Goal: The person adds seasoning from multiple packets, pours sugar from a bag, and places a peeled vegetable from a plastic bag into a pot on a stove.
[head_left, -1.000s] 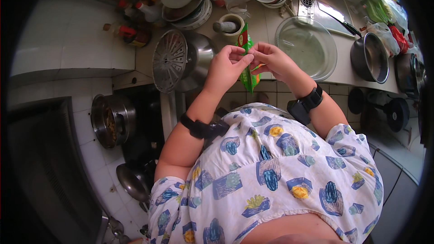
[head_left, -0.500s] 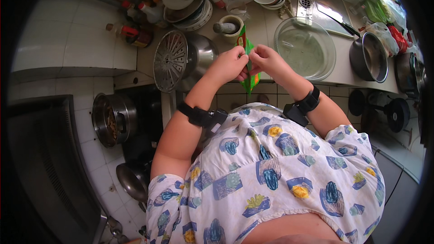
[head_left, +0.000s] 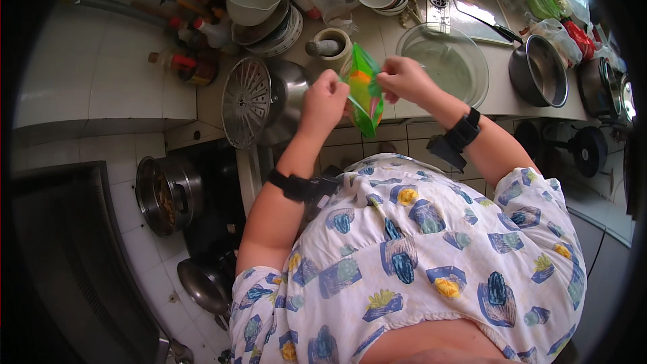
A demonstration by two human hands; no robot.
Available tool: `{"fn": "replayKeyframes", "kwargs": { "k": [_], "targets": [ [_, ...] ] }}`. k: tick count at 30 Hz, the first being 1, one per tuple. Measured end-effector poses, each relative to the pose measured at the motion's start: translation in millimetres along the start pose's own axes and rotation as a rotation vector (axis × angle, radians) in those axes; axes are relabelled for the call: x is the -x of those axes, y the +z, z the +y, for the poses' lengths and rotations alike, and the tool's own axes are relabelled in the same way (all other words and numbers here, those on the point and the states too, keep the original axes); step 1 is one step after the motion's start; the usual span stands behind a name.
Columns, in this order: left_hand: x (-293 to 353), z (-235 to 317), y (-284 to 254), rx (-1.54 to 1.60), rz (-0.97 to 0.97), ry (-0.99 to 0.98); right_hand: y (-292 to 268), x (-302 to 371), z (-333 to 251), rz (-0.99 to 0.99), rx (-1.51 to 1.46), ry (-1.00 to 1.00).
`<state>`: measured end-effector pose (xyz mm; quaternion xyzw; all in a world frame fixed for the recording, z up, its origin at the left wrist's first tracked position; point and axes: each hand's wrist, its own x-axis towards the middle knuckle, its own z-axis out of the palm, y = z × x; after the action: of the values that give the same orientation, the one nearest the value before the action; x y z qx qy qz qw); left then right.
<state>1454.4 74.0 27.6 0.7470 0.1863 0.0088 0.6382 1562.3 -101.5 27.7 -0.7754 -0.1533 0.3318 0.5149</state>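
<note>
A green plastic packet [head_left: 364,87] hangs between my hands above the front edge of the counter, its mouth spread apart so that the inside shows. My left hand [head_left: 326,102] pinches one side of the mouth with closed fingers. On the opposite side, my right hand [head_left: 403,79] grips the other edge. What lies at the bottom of the packet I cannot make out. Just behind it stands a stone mortar [head_left: 344,55] with its pestle [head_left: 325,47] leaning inside. Right of the packet is a large clear glass bowl [head_left: 480,84].
To the left, a steel pot [head_left: 291,87] has a perforated steamer disc [head_left: 247,103] against it. A knife [head_left: 488,21] lies on a board [head_left: 465,7] behind the glass bowl. A deep metal pot [head_left: 537,71] stands right; stacked dishes [head_left: 283,34] stand at the back left.
My hands have moved apart, and the packet's mouth, pressed nearly flat before, is now pulled wide. The whole view has shifted slightly.
</note>
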Motion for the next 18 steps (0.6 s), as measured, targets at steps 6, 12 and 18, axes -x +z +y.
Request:
{"fn": "replayKeyframes", "kwargs": {
  "k": [6,12,18],
  "targets": [
    [18,6,-23,-0.388,0.168,0.053,-33,26,35,0.138,0.004,-0.212],
    [19,4,4,-0.311,0.162,0.080,20,40,149,-0.125,0.129,-0.418],
    [43,5,35,-0.230,0.207,0.176,100,10,189,-0.132,-0.166,-0.546]
  ]
}}
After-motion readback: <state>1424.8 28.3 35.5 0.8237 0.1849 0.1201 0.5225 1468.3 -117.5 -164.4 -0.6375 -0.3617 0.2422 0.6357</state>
